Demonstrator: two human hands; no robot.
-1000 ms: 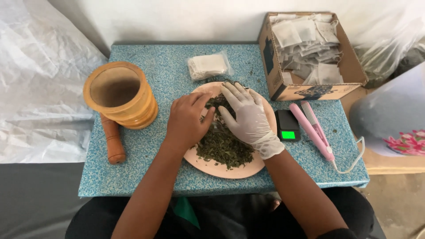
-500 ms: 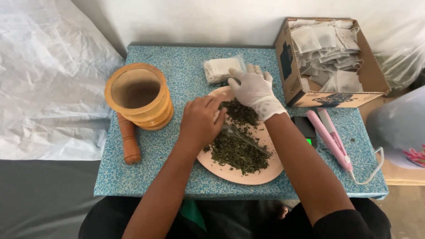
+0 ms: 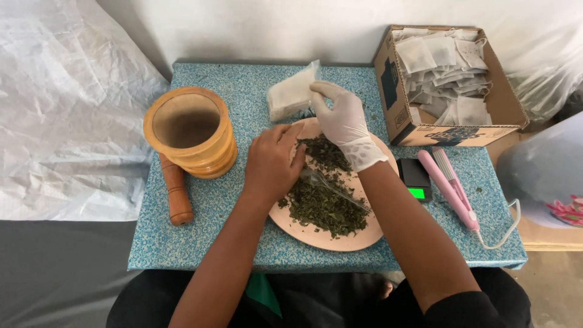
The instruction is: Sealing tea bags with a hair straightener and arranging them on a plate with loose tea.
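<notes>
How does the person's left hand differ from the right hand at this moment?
The left hand is bare; the right hand wears a white glove. The left hand rests on the pink plate beside the dried leaves; the right hand pinches the clear packet of white sachets. Both reach forward over the blue table.

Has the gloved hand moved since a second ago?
Yes. The gloved right hand left the dried leaves on the pink plate and reached away toward the clear packet, gripping it.

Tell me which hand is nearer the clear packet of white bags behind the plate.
Right. The gloved right hand grips the clear packet at its right edge and tips it up. The bare left hand rests lower, at the pink plate's left edge on the dried leaves.
</notes>
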